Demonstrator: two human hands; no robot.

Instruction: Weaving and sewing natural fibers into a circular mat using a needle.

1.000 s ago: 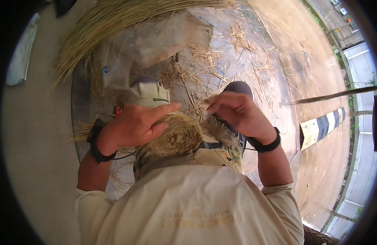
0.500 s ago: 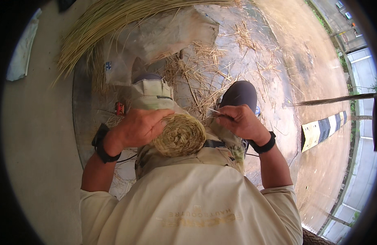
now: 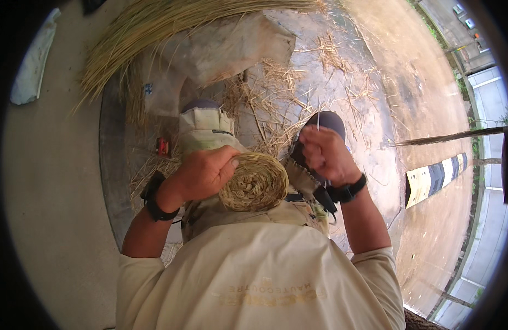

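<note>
Littered sheet [image 3: 378,165], coil [image 3: 255,184] partly behind left hand [image 3: 206,172]

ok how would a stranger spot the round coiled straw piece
Find the cream cotton-like shirt filling the bottom. Just above it, the bare left hand grips the rim of the round, coiled, yellowish straw piece. Its compact coils set it apart from the loose tan straw scattered beyond.

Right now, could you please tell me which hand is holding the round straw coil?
The left hand: it grips the straw coil at its upper left rim, whereas the right hand is apart from it, holding a thin pale tool.
</note>
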